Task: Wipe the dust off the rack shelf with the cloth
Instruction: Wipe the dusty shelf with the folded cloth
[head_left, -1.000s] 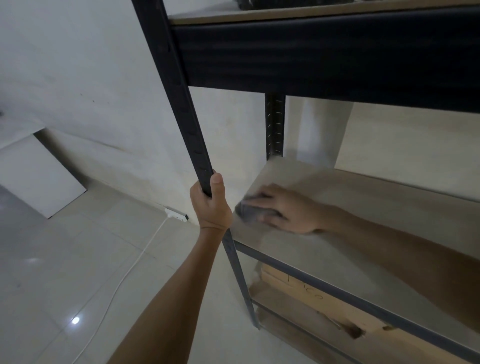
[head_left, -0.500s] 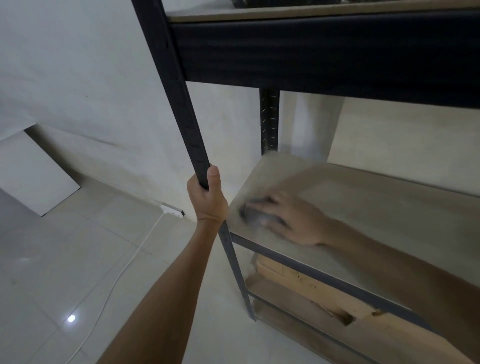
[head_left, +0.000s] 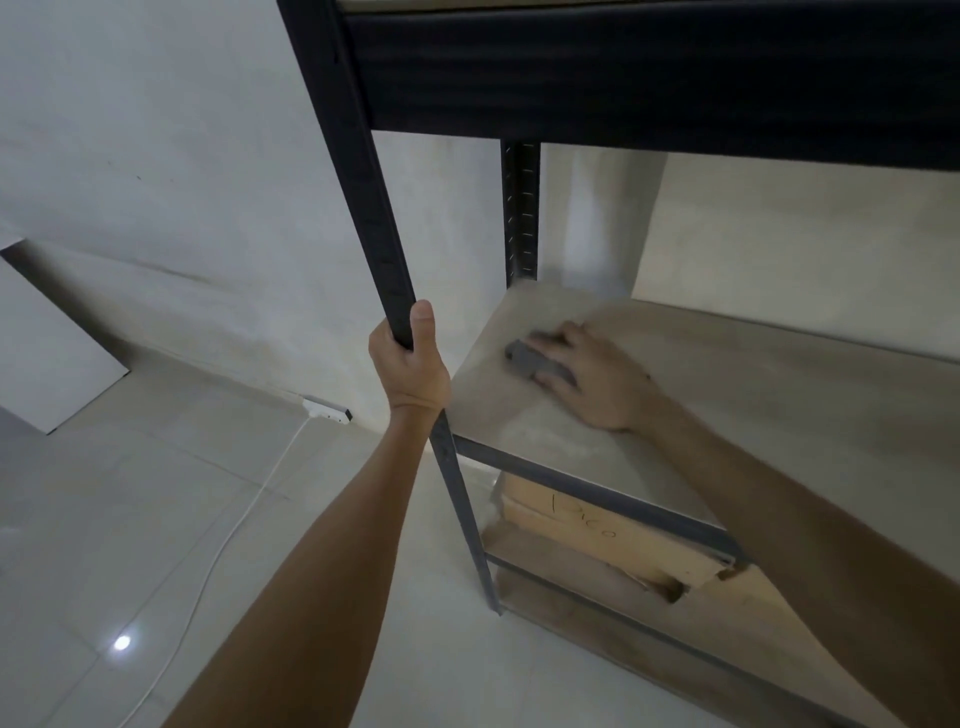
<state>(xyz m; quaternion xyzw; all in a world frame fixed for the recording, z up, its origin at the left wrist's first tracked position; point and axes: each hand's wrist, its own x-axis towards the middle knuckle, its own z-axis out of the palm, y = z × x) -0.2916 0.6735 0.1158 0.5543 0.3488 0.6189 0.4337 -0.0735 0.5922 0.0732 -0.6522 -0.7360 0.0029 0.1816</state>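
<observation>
Head view: left hand wraps its fingers and thumb round the post, the rack's front left upright, just above shelf level, steadying the frame. Right hand lies palm down on the shelf, fingers fairly flat, pressing a small grey cloth to the board; the cloth pokes out from under the fingertips. Whether the fingers curl round the cloth I cannot tell, it looks like a flat press. Cloth sits in the left part of the shelf, nearer the back corner than the front rail.

Progress, as a judgement: wiping is mid-way. A pale smudgy patch shows near the front left edge by the wrist, maybe dust or glare, unclear. The long stretch of shelf to the right looks not yet covered. Box on the lower shelf, cable and power strip on the floor, untouched.
</observation>
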